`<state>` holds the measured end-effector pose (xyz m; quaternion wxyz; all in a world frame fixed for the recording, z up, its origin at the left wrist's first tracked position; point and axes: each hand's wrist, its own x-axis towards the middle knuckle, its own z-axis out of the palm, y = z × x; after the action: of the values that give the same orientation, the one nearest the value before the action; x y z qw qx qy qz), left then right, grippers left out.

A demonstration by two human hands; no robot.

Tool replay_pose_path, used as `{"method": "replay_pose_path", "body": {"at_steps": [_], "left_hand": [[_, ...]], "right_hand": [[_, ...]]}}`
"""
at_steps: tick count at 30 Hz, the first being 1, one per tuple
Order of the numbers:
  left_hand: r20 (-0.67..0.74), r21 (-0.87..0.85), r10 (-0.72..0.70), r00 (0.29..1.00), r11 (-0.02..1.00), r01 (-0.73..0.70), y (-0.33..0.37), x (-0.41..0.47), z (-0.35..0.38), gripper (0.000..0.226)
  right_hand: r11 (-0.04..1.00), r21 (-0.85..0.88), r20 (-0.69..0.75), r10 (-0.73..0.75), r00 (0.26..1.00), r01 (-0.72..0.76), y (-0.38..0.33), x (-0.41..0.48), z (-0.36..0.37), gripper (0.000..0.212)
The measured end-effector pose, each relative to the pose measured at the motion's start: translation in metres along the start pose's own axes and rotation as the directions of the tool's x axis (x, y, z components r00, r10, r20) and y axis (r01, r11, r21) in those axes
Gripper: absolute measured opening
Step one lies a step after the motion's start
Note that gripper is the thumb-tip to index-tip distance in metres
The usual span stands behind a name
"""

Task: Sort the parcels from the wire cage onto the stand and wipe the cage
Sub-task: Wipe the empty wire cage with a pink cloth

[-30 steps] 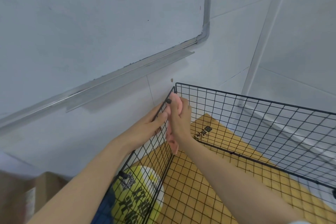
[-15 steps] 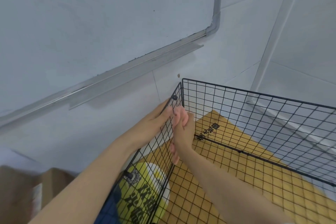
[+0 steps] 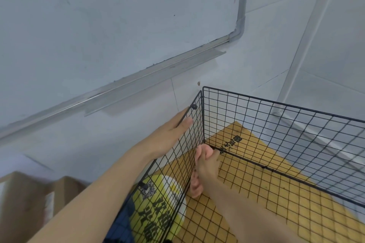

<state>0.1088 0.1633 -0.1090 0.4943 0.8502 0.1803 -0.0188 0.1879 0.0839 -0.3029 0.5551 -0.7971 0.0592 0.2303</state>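
Nearest you, left of the cage point(image 3: 256, 97), a yellow bag point(image 3: 158, 203) shows through the mesh, with boxes point(image 3: 25, 199) further left. No parcels show inside, so this looks like the wiping step. Your hands are apart. Your right hand point(image 3: 207, 167) is inside, gripping a pink cloth point(image 3: 205, 151) pushed low into the far-left corner. Your left hand point(image 3: 167, 134) lies flat on the side panel's outside, likely bracing it against the rubbing.
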Motion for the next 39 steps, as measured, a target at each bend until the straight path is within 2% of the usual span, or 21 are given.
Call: {"method": "replay_pose_path", "body": {"at_steps": [3,5,9,11,14,18,24,26,28,30,32,34,35,37,39], "left_hand": [[0.006,0.027,-0.027,1.0,0.999,0.027,0.005,-0.001,0.0,0.064],[-0.002,0.041,-0.036,0.999,0.999,0.036,0.008,-0.004,0.001,0.067],[-0.019,0.013,-0.037,0.999,0.999,0.037,0.009,-0.004,0.0,0.086],[0.005,0.034,-0.051,0.999,0.998,0.051,0.008,-0.003,-0.001,0.091],[0.019,0.081,-0.048,0.999,0.996,0.047,0.011,-0.005,0.0,0.079],[0.013,0.106,-0.054,0.998,0.993,0.052,0.011,-0.005,0.0,0.084],[0.003,0.126,-0.044,0.999,0.991,0.044,0.009,-0.004,0.002,0.086],[-0.003,0.134,-0.054,0.999,0.989,0.054,0.007,-0.002,0.002,0.084],[-0.01,0.136,-0.049,0.999,0.989,0.05,0.007,-0.001,0.002,0.083],[-0.014,0.12,-0.055,0.998,0.991,0.056,0.007,-0.001,0.001,0.081],[-0.014,0.115,-0.059,0.998,0.992,0.06,0.007,-0.003,0.0,0.082],[-0.006,0.144,-0.051,0.999,0.988,0.052,0.008,-0.003,0.0,0.082],[0.0,0.157,-0.052,0.999,0.986,0.052,0.011,-0.005,0.001,0.08],[0.005,0.153,-0.057,0.998,0.987,0.055,0.015,-0.007,0.002,0.073],[0.012,0.127,-0.067,0.998,0.99,0.065,0.018,-0.009,0.002,0.068]], "right_hand": [[0.953,0.279,-0.04,-0.106,0.994,0.113,-0.035,-0.022,-0.015,0.032],[0.896,0.389,-0.044,-0.214,0.976,0.214,-0.063,-0.046,-0.029,0.028],[0.796,0.466,0.011,-0.44,0.898,0.385,-0.088,-0.095,-0.033,0.029],[0.781,0.444,0.01,-0.495,0.869,0.44,-0.083,-0.105,-0.021,0.035],[0.819,0.389,0.004,-0.46,0.888,0.423,-0.071,-0.102,-0.006,0.041],[0.882,0.238,-0.032,-0.413,0.91,0.408,-0.042,-0.09,0.005,0.048],[0.959,0.06,0.044,-0.279,0.959,0.276,0.022,-0.071,0.017,0.065],[0.98,-0.04,0.1,-0.188,0.977,0.193,0.046,-0.068,0.019,0.063],[0.979,-0.116,0.159,-0.149,0.976,0.169,0.06,-0.065,0.019,0.06],[0.975,-0.124,0.193,-0.159,0.968,0.184,0.056,-0.062,0.013,0.052],[0.976,-0.027,0.182,-0.21,0.961,0.218,0.039,-0.069,-0.004,0.041],[0.933,0.175,0.169,-0.343,0.924,0.315,0.014,-0.087,-0.026,0.034],[0.884,0.296,0.198,-0.428,0.882,0.362,-0.001,-0.1,-0.037,0.033],[0.777,0.471,0.286,-0.582,0.761,0.418,-0.029,-0.126,-0.049,0.032],[0.717,0.528,0.334,-0.669,0.664,0.456,-0.046,-0.144,-0.046,0.032]]}}
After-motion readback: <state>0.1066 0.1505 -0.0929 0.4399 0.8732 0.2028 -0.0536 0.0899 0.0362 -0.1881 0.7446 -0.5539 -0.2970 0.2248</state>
